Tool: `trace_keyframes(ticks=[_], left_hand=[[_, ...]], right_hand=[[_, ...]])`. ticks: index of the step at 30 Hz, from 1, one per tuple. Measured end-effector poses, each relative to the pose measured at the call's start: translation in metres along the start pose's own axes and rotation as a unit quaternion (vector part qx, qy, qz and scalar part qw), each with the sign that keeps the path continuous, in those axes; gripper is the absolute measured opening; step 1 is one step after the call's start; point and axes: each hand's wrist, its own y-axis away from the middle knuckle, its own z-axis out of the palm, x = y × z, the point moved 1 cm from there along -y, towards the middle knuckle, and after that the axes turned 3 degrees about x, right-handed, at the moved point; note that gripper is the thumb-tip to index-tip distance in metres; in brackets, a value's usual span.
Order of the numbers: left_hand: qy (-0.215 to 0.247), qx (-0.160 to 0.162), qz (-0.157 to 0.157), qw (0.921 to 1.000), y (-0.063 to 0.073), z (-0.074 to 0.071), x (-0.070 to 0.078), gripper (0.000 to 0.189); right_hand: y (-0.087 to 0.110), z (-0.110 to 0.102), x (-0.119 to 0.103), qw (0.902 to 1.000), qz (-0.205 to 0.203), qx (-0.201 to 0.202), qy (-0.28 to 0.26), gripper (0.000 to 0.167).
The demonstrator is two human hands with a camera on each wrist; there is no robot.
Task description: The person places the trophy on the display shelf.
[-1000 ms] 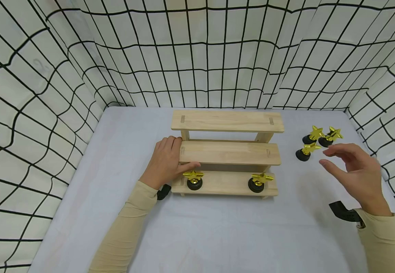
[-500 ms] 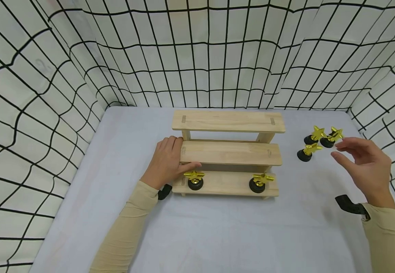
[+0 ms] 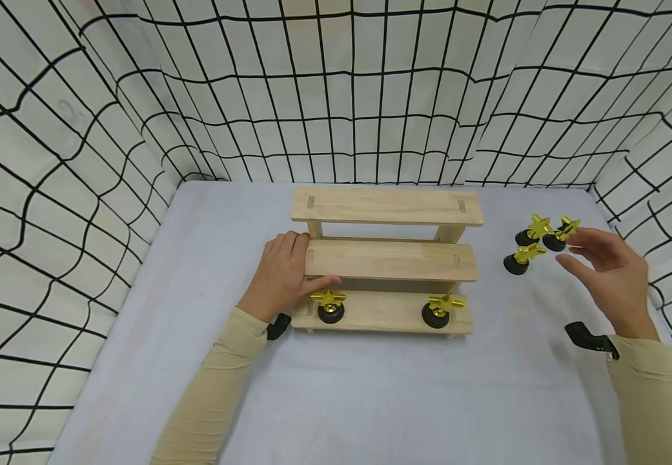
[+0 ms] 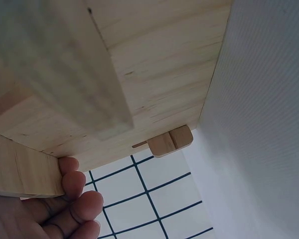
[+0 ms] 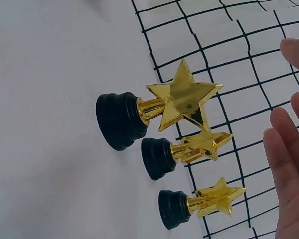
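A three-step wooden display stand (image 3: 390, 259) rests on the white table. My left hand (image 3: 280, 274) grips the left end of its middle step, thumb along the front; in the left wrist view, fingertips (image 4: 84, 204) curl round the board. On the lowest step, one gold star trophy (image 3: 330, 309) is at the left and another star trophy (image 3: 437, 313) at the right, both upright on black bases. To the right of the stand, three more star trophies (image 5: 182, 99) stand grouped on the table. My right hand (image 3: 611, 278) hovers beside them, fingers apart from the thumb, holding nothing.
White walls with a black grid (image 3: 336, 97) enclose the table at the back and sides. The white cloth (image 3: 370, 394) covers the tabletop. A dark strap piece (image 3: 588, 339) sticks out from the right wrist, and a similar piece (image 3: 279, 327) from the left.
My right hand first shifts right, away from the grouped trophies, then back left and slightly farther from me, beside the rear right one. My left hand and the trophies stay in place.
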Motion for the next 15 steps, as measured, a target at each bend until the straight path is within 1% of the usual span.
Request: trace_keyframes(ticks=[2,9,11,15], left_hand=[[0.000,0.001,0.001,1.0000,0.000,0.000,0.000,0.090],[0.003,0.003,0.004,1.0000,0.000,0.000,-0.001,0.095],[0.002,0.000,0.003,1.0000,0.000,0.001,-0.001,0.095],[-0.001,-0.003,0.001,1.0000,0.001,0.000,-0.001,0.094]], right_hand=[[-0.001,0.002,0.006,0.9999,0.002,-0.005,-0.009,0.057],[-0.002,0.008,0.023,0.9956,0.029,-0.028,-0.085,0.056],[-0.002,0.010,0.025,0.9946,0.034,-0.034,-0.092,0.056],[-0.001,0.014,0.030,0.9959,0.048,-0.048,-0.061,0.057]])
